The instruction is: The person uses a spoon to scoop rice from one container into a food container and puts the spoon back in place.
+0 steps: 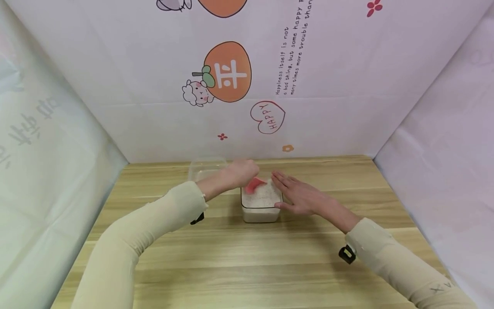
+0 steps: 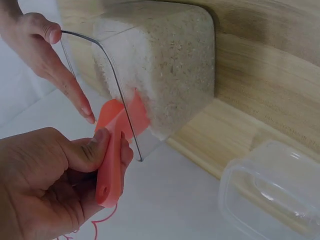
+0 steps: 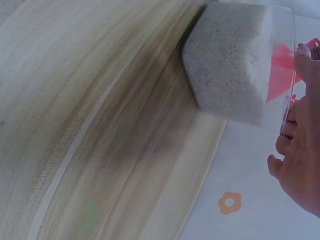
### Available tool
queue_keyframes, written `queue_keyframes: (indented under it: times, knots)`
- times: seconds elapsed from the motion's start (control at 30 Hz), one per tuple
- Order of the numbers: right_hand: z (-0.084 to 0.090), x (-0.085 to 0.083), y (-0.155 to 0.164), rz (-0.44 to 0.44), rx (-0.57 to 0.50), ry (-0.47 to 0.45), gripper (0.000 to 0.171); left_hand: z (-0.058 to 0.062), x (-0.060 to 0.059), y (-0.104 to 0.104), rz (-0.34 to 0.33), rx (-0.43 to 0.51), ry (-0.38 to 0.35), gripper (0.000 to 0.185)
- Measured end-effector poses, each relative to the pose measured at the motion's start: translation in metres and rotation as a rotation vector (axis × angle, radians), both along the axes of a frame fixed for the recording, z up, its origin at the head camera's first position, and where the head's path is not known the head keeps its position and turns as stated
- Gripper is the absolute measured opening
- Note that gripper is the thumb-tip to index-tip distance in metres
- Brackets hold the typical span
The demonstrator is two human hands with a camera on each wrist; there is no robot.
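Observation:
My left hand (image 1: 244,171) holds a pinkish-red scoop (image 2: 109,172) by its handle, thumb laid along it. The scoop's head reaches inside the rim of a clear square container (image 1: 261,216), at the surface of the rice (image 1: 264,198). Pale grains fill much of this container, which stands on the table. My right hand (image 1: 301,195) rests at the container's right side, its thumb at the near corner of the rim and its fingers stretched toward the far corner. In the left wrist view, one straight finger of that hand (image 2: 47,62) points toward the scoop.
A second clear plastic container (image 1: 206,165), see-through and low, stands at the back left, partly behind the left forearm. The wood-grain table (image 1: 247,266) ends at a printed white backdrop (image 1: 328,107), with white sheets on both sides.

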State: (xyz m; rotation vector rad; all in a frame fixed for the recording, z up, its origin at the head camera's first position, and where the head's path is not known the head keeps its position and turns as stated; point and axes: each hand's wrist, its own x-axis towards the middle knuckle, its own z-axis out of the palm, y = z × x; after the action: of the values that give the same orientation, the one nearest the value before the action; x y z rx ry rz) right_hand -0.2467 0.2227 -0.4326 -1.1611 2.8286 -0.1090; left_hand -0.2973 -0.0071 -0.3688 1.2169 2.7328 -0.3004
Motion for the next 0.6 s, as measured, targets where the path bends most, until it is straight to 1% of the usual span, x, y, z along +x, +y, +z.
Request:
queue_keyframes:
  times: [0.1, 0.13, 0.3, 0.33, 0.37, 0.43, 0.53, 0.6]
  knots:
    - [0.0, -0.001, -0.001, -0.002, -0.01, -0.008, 0.083, 0.0, -0.003, -0.001, 0.026, -0.02, -0.059, 0.018]
    - [-0.001, -0.001, 0.0, -0.003, -0.013, -0.007, 0.083, -0.002, -0.006, -0.001, 0.019, -0.014, -0.06, 0.017]
    - [-0.002, -0.002, 0.002, -0.004, -0.023, -0.005, 0.083, 0.001, -0.007, 0.001, 0.047, -0.038, -0.115, 0.017]
    - [-0.002, -0.002, 0.002, -0.003, -0.026, -0.005, 0.083, 0.001, -0.006, 0.0, 0.054, -0.031, -0.134, 0.019]
    - [-0.002, -0.002, 0.002, -0.003, -0.03, -0.009, 0.083, 0.003, -0.005, 0.0, 0.075, -0.034, -0.165, 0.021]
    - [-0.002, -0.001, 0.002, -0.003, -0.03, -0.013, 0.083, 0.002, -0.005, -0.002, 0.08, -0.013, -0.208, 0.029]
    - [-0.002, 0.0, 0.001, -0.006, -0.029, -0.015, 0.084, 0.0, -0.006, -0.01, 0.069, 0.027, -0.268, 0.043]
    - [-0.004, 0.0, 0.002, -0.005, -0.026, -0.009, 0.084, -0.001, -0.006, -0.015, 0.06, 0.053, -0.302, 0.048]
